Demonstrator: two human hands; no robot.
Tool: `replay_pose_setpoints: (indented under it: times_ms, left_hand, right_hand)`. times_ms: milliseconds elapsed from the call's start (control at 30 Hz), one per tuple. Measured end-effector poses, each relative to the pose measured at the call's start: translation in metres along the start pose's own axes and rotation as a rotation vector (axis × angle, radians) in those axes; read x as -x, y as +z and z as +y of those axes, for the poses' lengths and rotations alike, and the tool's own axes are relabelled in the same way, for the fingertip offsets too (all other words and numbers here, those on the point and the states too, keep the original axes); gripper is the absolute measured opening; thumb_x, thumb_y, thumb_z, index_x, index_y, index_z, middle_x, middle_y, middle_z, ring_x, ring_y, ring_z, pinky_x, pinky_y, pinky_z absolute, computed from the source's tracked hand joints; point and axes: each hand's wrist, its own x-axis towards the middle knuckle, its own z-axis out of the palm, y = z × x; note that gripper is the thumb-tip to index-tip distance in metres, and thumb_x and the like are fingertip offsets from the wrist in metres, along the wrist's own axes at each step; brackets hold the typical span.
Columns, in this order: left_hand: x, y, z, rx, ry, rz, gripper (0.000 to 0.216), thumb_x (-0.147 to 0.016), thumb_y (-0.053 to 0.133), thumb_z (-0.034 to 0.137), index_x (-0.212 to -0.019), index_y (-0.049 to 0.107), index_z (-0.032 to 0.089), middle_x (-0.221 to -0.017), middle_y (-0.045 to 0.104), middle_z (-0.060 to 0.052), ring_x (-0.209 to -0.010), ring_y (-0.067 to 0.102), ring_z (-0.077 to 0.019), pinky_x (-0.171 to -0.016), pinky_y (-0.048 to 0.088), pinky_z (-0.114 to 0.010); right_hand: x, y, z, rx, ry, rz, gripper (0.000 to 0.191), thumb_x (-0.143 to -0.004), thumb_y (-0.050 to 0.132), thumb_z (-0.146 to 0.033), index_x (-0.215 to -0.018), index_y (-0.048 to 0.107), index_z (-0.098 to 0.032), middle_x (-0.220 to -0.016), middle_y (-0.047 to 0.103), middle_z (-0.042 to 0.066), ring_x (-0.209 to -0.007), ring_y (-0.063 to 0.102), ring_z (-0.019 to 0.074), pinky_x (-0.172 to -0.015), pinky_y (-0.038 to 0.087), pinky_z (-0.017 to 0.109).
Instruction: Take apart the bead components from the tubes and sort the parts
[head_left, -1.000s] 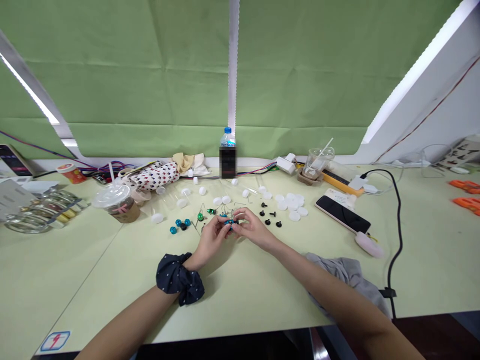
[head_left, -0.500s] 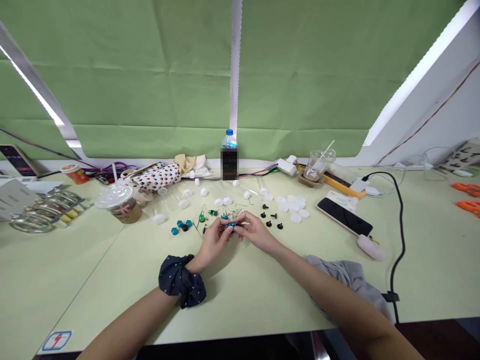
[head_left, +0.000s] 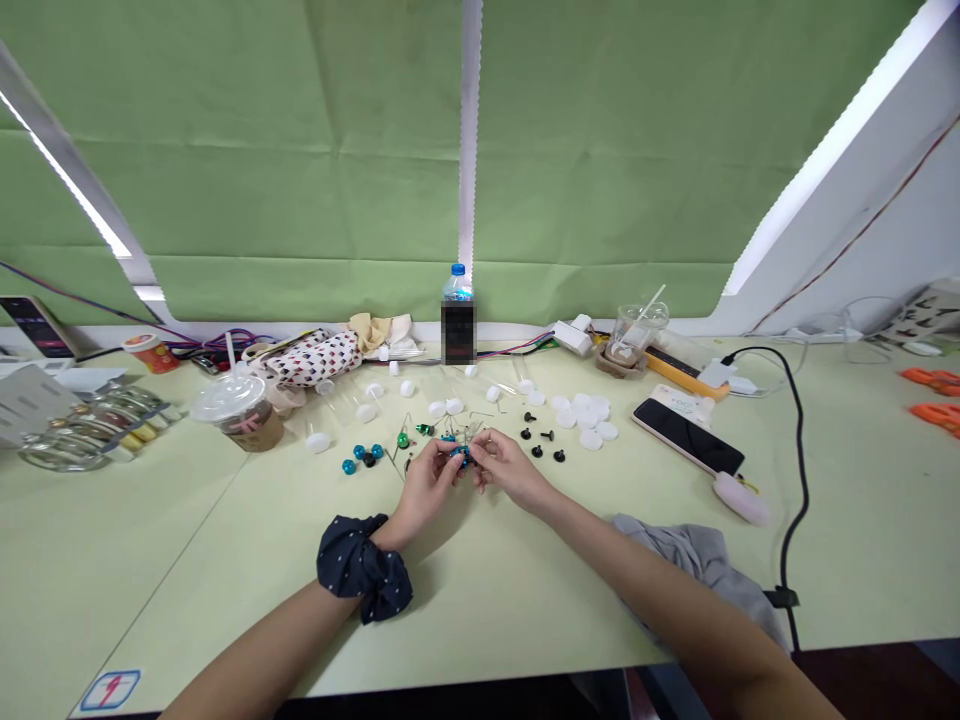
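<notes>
Between my fingers, over the middle of the table, is a small blue and black metal part, too small to make out fully. My left hand is closed on its left side, thumb against it. My right hand pinches at its right side with thumb and forefinger. Left of my hands lie several blue round knobs with a black one among them, and green metal parts. Thin bent hex keys lie just behind my fingers. Several black screw-like pieces stand or lie to the right.
White discs and capped clear tubes lie farther back. A lidded drink cup stands left; a phone and grey cloth lie right. A water bottle stands behind, and a black cable runs down the right.
My right hand's fingers have shifted slightly at the blue part, showing more of it. My left hand stays in nearly the same place. The view has tilted a little.
</notes>
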Motion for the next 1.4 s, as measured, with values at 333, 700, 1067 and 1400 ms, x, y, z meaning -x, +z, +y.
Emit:
replay_pose_setpoints:
  times_ms: [333,700,1067,1400]
  left_hand:
    - [0.0007,0.0013,-0.0008,-0.003,-0.032,0.020,0.028,-0.083,0.056,0.042,-0.092,0.053,0.016,-0.071,0.058,-0.002,-0.060,0.055,-0.0132,-0.059,0.044,-0.027]
    - [0.0024,0.0044,0.0000,-0.004,-0.037,0.032,0.028,-0.083,0.056,0.042,-0.092,0.053,0.015,-0.071,0.058,-0.001,-0.062,0.056,-0.0132,-0.059,0.044,-0.026]
    - [0.0017,0.0036,0.0014,-0.017,-0.042,0.056,0.028,-0.083,0.056,0.041,-0.092,0.053,0.015,-0.068,0.056,-0.001,-0.059,0.055,-0.0128,-0.056,0.044,-0.026]
    - [0.0009,0.0036,0.0028,-0.013,-0.047,0.069,0.028,-0.082,0.057,0.040,-0.092,0.053,0.014,-0.072,0.057,-0.001,-0.059,0.053,-0.0121,-0.055,0.044,-0.025]
  right_hand:
    - [-0.0037,0.0063,0.0019,0.001,0.138,0.050,0.042,-0.078,0.051,-0.061,-0.086,0.045,-0.021,-0.061,0.048,-0.005,-0.035,0.038,0.0050,-0.032,0.031,0.019]
    - [-0.0043,0.0050,0.0018,0.052,-0.028,0.040,0.037,-0.071,0.066,-0.051,-0.084,0.052,-0.019,-0.079,0.053,-0.001,-0.050,0.051,0.0072,-0.045,0.043,0.023]
    - [-0.0049,0.0057,0.0001,0.070,-0.037,0.054,0.041,-0.068,0.069,-0.051,-0.087,0.055,-0.018,-0.077,0.055,-0.001,-0.047,0.051,0.0060,-0.043,0.041,0.021]
    - [-0.0050,0.0060,-0.0026,0.045,-0.044,0.040,0.041,-0.067,0.072,-0.046,-0.092,0.055,-0.018,-0.081,0.057,-0.001,-0.056,0.056,0.0078,-0.053,0.046,0.022]
